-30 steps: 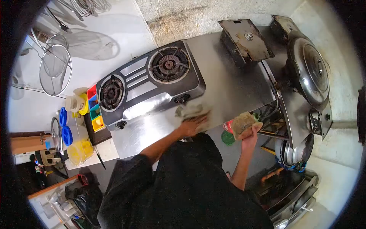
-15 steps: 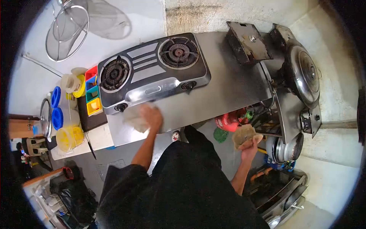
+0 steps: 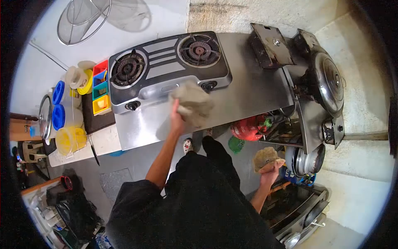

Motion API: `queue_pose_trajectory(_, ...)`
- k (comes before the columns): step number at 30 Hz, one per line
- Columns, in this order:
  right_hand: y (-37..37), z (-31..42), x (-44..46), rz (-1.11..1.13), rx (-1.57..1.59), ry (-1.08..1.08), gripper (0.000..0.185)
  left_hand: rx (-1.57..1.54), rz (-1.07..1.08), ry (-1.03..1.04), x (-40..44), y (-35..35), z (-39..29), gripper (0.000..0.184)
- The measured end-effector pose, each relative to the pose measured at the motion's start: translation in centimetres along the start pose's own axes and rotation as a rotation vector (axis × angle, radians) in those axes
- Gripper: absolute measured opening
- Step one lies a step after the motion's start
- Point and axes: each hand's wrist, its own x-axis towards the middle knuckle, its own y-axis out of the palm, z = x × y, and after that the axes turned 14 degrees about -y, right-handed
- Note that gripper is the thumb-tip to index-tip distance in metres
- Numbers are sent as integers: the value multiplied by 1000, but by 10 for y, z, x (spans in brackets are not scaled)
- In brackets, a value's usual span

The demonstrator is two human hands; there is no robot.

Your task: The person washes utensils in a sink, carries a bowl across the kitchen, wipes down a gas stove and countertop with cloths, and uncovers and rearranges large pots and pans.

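Note:
My left hand [image 3: 177,118] is closed on a greyish cloth [image 3: 192,103], which hangs partly bunched over the front of the steel counter [image 3: 151,122]. The cloth covers part of the front edge of the two-burner gas stove [image 3: 163,66], near its right knob [image 3: 208,86]. Off the counter's front edge, my right hand [image 3: 270,173] grips a stained brownish cloth [image 3: 264,160], folded into a flat pad. My fingers on the left are partly hidden by the grey cloth.
Left of the stove stand a coloured compartment box [image 3: 100,88], blue-lidded containers [image 3: 58,117] and a knife [image 3: 95,150]. A lidded pan [image 3: 327,81] and metal boxes [image 3: 271,45] are on the right. Below is a red gas cylinder [image 3: 248,128]. A wire strainer [image 3: 85,20] hangs on the wall.
My left hand has moved right along the counter with the grey cloth, from near the left knob to near the right one. The right hand still holds its cloth, slightly lower in view.

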Motion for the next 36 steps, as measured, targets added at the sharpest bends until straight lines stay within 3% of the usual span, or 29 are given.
queue_pose_trajectory(1,1,-1,4,22,0,5,37,74,-26,216,5,-26,-2,48)
queue_pose_trajectory(4,22,1,13,59,-4,12,35,544,-100,228,-27,-37,-56,46)
queue_pose_trajectory(5,28,2,18,69,-7,13,35,535,-106,236,-20,-39,-60,46)
queue_pose_trajectory(7,28,-1,38,144,-2,31,37,1388,-280,889,8,-44,-62,52)
queue_pose_trajectory(8,31,0,43,157,-3,27,37,1492,-293,765,37,-56,-49,60)
queue_pose_trajectory(9,32,2,47,126,-25,54,39,1482,-299,770,50,-53,-36,60)
queue_pose_trajectory(11,52,9,49,109,-50,68,41,1778,-432,811,71,-22,-6,65)
queue_pose_trajectory(13,85,21,27,90,7,-50,34,1735,-371,828,81,14,25,66)
queue_pose_trajectory(15,74,11,42,125,-14,-20,39,1702,-315,838,88,25,34,67)
queue_pose_trajectory(18,71,5,51,156,-76,39,43,1744,-22,813,86,10,20,71)
queue_pose_trajectory(22,67,4,61,162,-125,64,43,1831,-244,740,74,-42,-15,68)
queue_pose_trajectory(24,69,10,54,145,-125,42,43,1623,-694,817,67,-37,-13,66)
queue_pose_trajectory(28,66,6,57,138,-111,35,42,1436,-666,886,93,13,49,68)
queue_pose_trajectory(30,71,5,64,186,-117,62,40,1571,-316,753,83,35,53,72)
queue_pose_trajectory(33,80,2,75,253,-132,82,39,1794,-204,760,77,-5,18,73)
queue_pose_trajectory(34,82,-1,75,272,-139,74,38,1802,-215,751,68,-23,9,73)
queue_pose_trajectory(36,93,-11,76,318,-142,153,38,1735,-457,748,49,-53,-8,67)
